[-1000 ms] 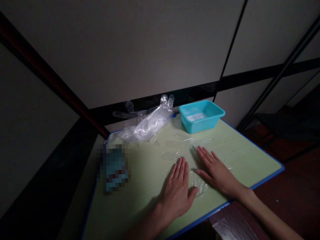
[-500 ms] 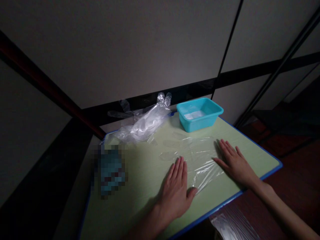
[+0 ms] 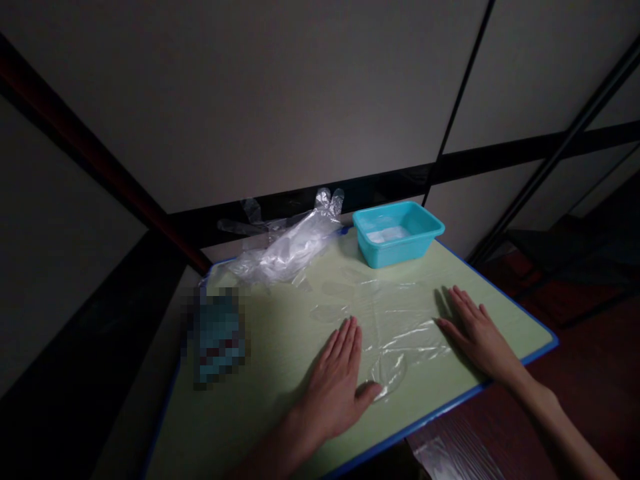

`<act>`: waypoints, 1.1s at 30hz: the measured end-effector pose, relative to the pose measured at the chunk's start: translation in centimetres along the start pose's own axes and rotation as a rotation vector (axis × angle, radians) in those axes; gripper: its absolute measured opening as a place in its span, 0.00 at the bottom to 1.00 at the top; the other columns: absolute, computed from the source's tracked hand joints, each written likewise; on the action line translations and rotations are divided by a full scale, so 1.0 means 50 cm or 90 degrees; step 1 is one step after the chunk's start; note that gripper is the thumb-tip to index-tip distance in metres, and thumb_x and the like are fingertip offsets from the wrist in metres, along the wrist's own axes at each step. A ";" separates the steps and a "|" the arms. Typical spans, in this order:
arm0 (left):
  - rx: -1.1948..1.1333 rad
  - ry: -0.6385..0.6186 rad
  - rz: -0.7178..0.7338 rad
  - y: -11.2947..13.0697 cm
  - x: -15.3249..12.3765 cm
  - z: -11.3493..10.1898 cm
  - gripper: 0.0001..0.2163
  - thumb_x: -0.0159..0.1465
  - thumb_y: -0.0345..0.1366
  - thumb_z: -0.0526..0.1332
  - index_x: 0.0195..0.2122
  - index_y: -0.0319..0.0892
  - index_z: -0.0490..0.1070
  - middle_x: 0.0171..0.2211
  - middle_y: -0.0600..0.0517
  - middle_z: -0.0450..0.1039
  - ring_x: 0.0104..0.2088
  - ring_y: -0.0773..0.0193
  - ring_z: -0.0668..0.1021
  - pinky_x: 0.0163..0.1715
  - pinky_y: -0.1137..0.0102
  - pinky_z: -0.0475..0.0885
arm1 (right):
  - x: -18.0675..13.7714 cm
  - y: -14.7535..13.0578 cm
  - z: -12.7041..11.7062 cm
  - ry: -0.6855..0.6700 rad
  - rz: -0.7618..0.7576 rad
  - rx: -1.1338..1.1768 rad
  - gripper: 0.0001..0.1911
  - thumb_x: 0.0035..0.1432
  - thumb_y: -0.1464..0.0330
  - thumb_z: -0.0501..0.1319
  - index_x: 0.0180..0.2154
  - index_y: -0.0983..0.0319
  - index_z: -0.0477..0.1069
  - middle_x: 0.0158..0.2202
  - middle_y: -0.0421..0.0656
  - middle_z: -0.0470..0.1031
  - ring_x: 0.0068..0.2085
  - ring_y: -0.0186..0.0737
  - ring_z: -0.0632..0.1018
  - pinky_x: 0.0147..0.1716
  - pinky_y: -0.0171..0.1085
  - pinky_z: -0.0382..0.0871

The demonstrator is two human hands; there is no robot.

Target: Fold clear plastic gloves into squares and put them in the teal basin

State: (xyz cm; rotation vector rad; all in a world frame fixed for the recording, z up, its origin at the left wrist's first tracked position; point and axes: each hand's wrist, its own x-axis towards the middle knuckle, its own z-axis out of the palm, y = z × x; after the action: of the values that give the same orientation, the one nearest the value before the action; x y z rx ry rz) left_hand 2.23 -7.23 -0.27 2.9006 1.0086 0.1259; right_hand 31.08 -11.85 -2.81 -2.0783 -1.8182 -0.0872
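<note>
Clear disposable plastic glove (image 3: 400, 313) is seen laid out on a pale green tabletop (image 3: 270, 407) with a blue edge, in front of a turquoise plastic tub (image 3: 400, 255). Its finger lobes are pointed toward the left, its thumb lobe is turned toward the near edge, and its wide cuff end is set to the right. The left hand (image 3: 334, 387) is held palm down, fingers straight and close together, thumb spread away; its thumb tip is placed at the glove's thumb lobe, and nothing is gripped. The right hand (image 3: 477, 333) is likewise held flat and unclenched, thumb apart, just beside the cuff end; whether the film is touched by its thumb cannot be told.

Flattening of this one glove is judged well advanced: the lobes are separated and most of the body is spread out. Bright creases are left across the body and around the thumb lobe. Behind, at the far edge, a loose heap of similar clear gloves (image 3: 295, 252) is left crumpled and overlapping, with none seen smoothed out. Something whitish (image 3: 387, 235) is contained in the tub, too indistinct to be identified. At the left, a teal item (image 3: 220, 340) is obscured by pixelation.
</note>
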 end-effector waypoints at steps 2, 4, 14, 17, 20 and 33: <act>-0.004 -0.015 0.003 -0.008 -0.008 -0.005 0.35 0.59 0.51 0.49 0.60 0.31 0.40 0.62 0.40 0.35 0.61 0.55 0.43 0.58 0.62 0.47 | 0.000 -0.012 -0.002 -0.003 -0.025 0.026 0.31 0.60 0.57 0.46 0.60 0.64 0.42 0.60 0.56 0.50 0.59 0.51 0.52 0.53 0.56 0.52; -0.009 -0.027 0.004 -0.015 -0.019 -0.010 0.36 0.59 0.50 0.51 0.61 0.33 0.39 0.62 0.42 0.35 0.61 0.56 0.43 0.58 0.62 0.47 | 0.000 -0.023 -0.007 -0.011 -0.055 0.050 0.32 0.59 0.58 0.47 0.60 0.62 0.41 0.60 0.55 0.49 0.59 0.51 0.53 0.53 0.56 0.52; -0.078 -0.052 0.067 -0.004 -0.062 -0.054 0.34 0.56 0.45 0.59 0.60 0.43 0.44 0.62 0.49 0.36 0.61 0.56 0.46 0.57 0.61 0.51 | -0.030 -0.082 -0.085 -0.105 -0.430 0.084 0.14 0.57 0.65 0.55 0.46 0.59 0.68 0.51 0.46 0.67 0.52 0.44 0.67 0.50 0.47 0.64; -0.110 -0.067 0.108 0.009 -0.059 -0.062 0.28 0.57 0.41 0.59 0.58 0.46 0.50 0.62 0.52 0.40 0.60 0.59 0.49 0.57 0.63 0.52 | -0.037 -0.115 -0.088 -0.106 -0.484 0.090 0.10 0.58 0.67 0.55 0.40 0.59 0.71 0.44 0.44 0.72 0.48 0.42 0.71 0.50 0.46 0.65; -0.133 -0.072 0.129 0.019 -0.055 -0.065 0.24 0.58 0.39 0.58 0.55 0.46 0.55 0.60 0.53 0.47 0.59 0.61 0.53 0.57 0.65 0.53 | -0.036 -0.150 -0.079 -0.085 -0.493 0.116 0.11 0.59 0.71 0.52 0.41 0.63 0.71 0.43 0.44 0.74 0.45 0.39 0.73 0.49 0.42 0.66; -0.152 -0.026 0.091 0.025 -0.066 -0.048 0.27 0.57 0.42 0.57 0.57 0.45 0.53 0.59 0.52 0.52 0.57 0.59 0.58 0.57 0.62 0.54 | -0.031 -0.173 -0.041 -0.014 -0.497 0.034 0.13 0.60 0.73 0.48 0.36 0.63 0.71 0.39 0.46 0.74 0.43 0.43 0.73 0.39 0.42 0.69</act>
State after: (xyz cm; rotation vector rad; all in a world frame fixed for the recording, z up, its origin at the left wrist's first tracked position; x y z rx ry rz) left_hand 0.17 -10.15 2.05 2.7419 0.7247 0.1804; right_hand 22.87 -13.18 0.70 -1.2258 -2.4971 -0.2138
